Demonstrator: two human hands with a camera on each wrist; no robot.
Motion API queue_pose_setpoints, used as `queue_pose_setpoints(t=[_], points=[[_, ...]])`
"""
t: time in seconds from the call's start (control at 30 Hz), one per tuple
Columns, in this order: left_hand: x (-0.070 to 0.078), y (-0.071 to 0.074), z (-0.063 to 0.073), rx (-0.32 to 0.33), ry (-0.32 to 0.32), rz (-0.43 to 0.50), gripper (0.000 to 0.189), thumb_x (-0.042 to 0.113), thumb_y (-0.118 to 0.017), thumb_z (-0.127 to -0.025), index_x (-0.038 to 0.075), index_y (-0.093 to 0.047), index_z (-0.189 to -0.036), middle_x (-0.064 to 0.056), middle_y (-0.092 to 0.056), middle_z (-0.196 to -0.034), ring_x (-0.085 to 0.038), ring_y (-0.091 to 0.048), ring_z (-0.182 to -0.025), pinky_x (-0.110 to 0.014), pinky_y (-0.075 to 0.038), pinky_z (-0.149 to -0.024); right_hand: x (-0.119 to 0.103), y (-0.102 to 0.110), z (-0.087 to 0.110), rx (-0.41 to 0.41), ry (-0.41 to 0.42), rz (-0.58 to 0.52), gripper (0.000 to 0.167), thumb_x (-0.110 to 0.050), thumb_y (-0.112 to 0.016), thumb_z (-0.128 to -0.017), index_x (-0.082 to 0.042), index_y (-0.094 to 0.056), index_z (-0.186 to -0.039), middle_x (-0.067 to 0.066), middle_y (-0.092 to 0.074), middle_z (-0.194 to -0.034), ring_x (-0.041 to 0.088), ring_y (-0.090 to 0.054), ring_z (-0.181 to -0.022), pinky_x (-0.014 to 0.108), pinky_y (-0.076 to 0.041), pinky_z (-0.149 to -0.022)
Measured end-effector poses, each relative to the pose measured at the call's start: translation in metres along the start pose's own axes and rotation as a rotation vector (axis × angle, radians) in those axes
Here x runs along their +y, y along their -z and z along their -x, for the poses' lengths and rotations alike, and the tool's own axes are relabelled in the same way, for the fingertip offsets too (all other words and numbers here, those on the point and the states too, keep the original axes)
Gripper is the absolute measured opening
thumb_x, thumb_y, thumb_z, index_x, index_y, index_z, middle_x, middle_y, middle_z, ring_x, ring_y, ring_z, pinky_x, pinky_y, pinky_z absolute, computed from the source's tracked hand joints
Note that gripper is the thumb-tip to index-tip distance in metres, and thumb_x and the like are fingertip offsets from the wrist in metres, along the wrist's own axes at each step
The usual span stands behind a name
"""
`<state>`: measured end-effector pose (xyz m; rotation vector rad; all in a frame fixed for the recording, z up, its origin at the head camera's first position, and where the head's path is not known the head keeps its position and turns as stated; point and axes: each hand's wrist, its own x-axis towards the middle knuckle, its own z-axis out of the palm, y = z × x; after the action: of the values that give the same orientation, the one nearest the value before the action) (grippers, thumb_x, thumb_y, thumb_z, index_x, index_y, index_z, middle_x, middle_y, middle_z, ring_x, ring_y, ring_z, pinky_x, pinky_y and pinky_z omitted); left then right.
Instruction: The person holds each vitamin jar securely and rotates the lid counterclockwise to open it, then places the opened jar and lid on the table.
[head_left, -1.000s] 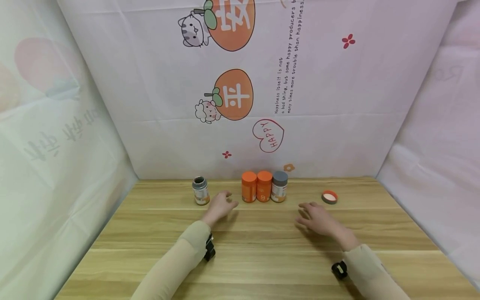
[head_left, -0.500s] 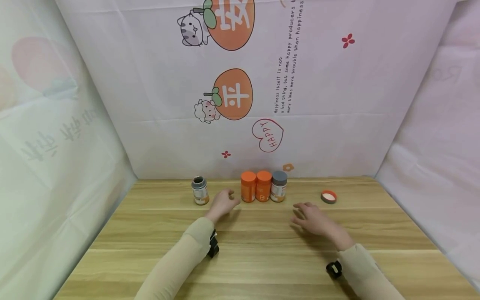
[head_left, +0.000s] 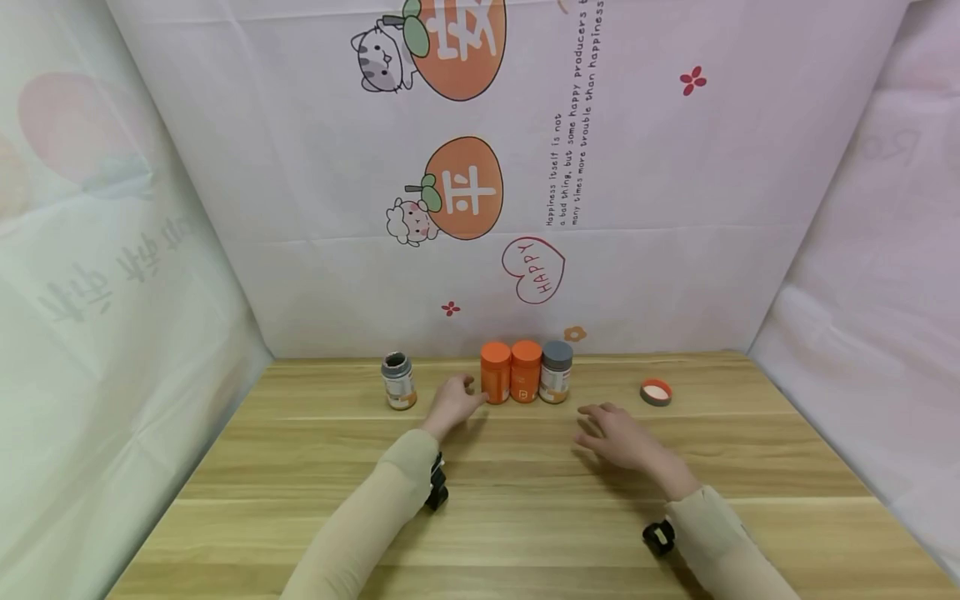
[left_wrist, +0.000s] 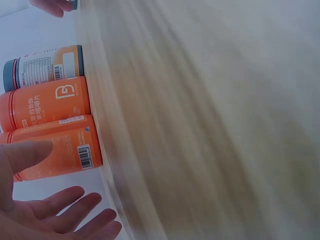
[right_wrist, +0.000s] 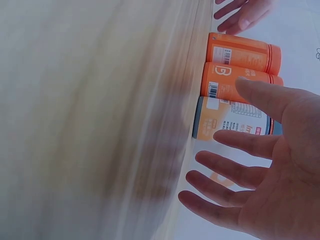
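Note:
Three capped bottles stand side by side at the back of the wooden table (head_left: pixel 517 517): an orange bottle (head_left: pixel 495 375) on the left, a second orange bottle (head_left: pixel 526 373) in the middle, and a white bottle with a grey cap (head_left: pixel 556 373) on the right. My left hand (head_left: pixel 453 405) is just left of the row, thumb close to the left orange bottle, fingers spread and holding nothing. To the right of the row, my right hand (head_left: pixel 619 437) faces the grey-capped bottle with fingers apart and relaxed; in the right wrist view its thumb overlaps the middle bottle.
An uncapped white bottle (head_left: pixel 400 383) with a dark mouth stands left of my left hand. A loose cap (head_left: pixel 656 392), pale inside with an orange rim, lies at the back right. White printed cloth (head_left: pixel 630 283) hangs behind and along both sides.
Both hands have moved inward toward the row of bottles, the left hand rightward to beside the left orange one, the right hand leftward. The bottles and the loose cap stay put.

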<state>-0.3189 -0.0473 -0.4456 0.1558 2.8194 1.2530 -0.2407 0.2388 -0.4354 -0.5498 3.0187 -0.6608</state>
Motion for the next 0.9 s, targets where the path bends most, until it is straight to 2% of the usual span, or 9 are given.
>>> queue_pose_setpoints(t=[0.2, 0.4, 0.67, 0.9], points=[[0.003, -0.006, -0.005, 0.020, -0.011, -0.006, 0.054, 0.028, -0.067, -0.087, -0.004, -0.052, -0.128, -0.021, -0.055, -0.130, -0.035, -0.052, -0.120, -0.046, -0.043, -0.099, -0.001, -0.003, -0.002, -0.006, -0.008, -0.010, 0.053, -0.034, -0.060, -0.092, 0.002, -0.052, -0.130, 0.030, -0.053, -0.126, 0.044, -0.051, -0.114, 0.057, -0.042, -0.094], [0.008, -0.011, -0.007, 0.036, 0.002, 0.026, 0.050, 0.027, -0.067, -0.087, -0.002, -0.054, -0.125, -0.021, -0.056, -0.129, -0.034, -0.053, -0.118, -0.046, -0.044, -0.098, -0.003, -0.004, -0.001, -0.013, -0.017, -0.014, 0.054, -0.035, -0.060, -0.092, 0.001, -0.051, -0.131, 0.029, -0.052, -0.127, 0.044, -0.051, -0.115, 0.057, -0.042, -0.094], [0.013, -0.016, -0.011, 0.044, -0.017, 0.071, 0.045, 0.024, -0.071, -0.083, 0.000, -0.055, -0.117, -0.017, -0.062, -0.116, -0.031, -0.059, -0.106, -0.045, -0.048, -0.091, -0.001, -0.004, -0.002, -0.006, -0.019, -0.022, 0.054, -0.034, -0.060, -0.092, 0.002, -0.050, -0.132, 0.029, -0.051, -0.128, 0.045, -0.050, -0.116, 0.057, -0.042, -0.095], [0.014, -0.021, -0.016, 0.072, -0.020, 0.096, 0.046, 0.024, -0.074, -0.081, 0.001, -0.055, -0.116, -0.016, -0.062, -0.115, -0.030, -0.059, -0.107, -0.044, -0.047, -0.093, 0.004, -0.004, -0.002, 0.002, -0.028, -0.025, 0.054, -0.033, -0.060, -0.092, 0.001, -0.051, -0.132, 0.029, -0.051, -0.128, 0.044, -0.050, -0.117, 0.057, -0.042, -0.095]])
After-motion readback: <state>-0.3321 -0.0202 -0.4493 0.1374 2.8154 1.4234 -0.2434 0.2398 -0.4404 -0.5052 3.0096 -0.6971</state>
